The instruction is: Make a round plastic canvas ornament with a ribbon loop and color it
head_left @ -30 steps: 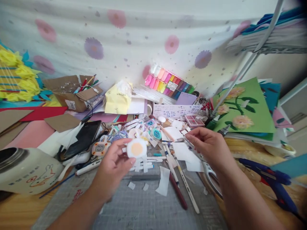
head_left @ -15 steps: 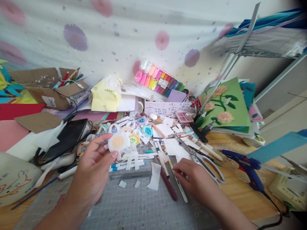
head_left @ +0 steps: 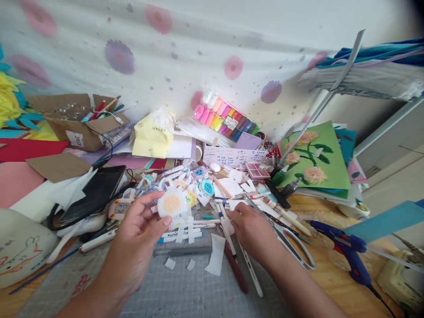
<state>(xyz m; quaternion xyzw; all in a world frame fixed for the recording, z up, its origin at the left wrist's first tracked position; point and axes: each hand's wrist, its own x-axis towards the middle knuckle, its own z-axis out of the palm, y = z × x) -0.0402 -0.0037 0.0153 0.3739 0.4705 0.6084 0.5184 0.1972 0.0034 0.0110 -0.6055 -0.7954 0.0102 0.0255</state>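
A round white disc with a pale orange centre (head_left: pixel 172 203) is pinched between the thumb and fingers of my left hand (head_left: pixel 141 225). Strips of white paper hang below and behind it. My right hand (head_left: pixel 250 227) is at the white pens (head_left: pixel 228 227), its fingertips bent together beside a strip of white paper; what they hold, if anything, is hidden. Just right of that hand lie the silver scissors (head_left: pixel 294 240), partly covered by it. Behind the disc is a pile of small coloured round pieces, among them a turquoise one (head_left: pixel 207 187).
A grey cutting mat (head_left: pixel 185 289) bears paper scraps and a dark red pen (head_left: pixel 236 269). To the right lies a blue glue gun (head_left: pixel 347 247). A cardboard box (head_left: pixel 62 128) and a black phone-like slab (head_left: pixel 96 192) are at the left. Coloured clay (head_left: pixel 228 117) stands behind.
My right hand has moved left and slightly up, towards the disc and over the pens. The left hand keeps hold of the disc. The whole view has shifted a little.
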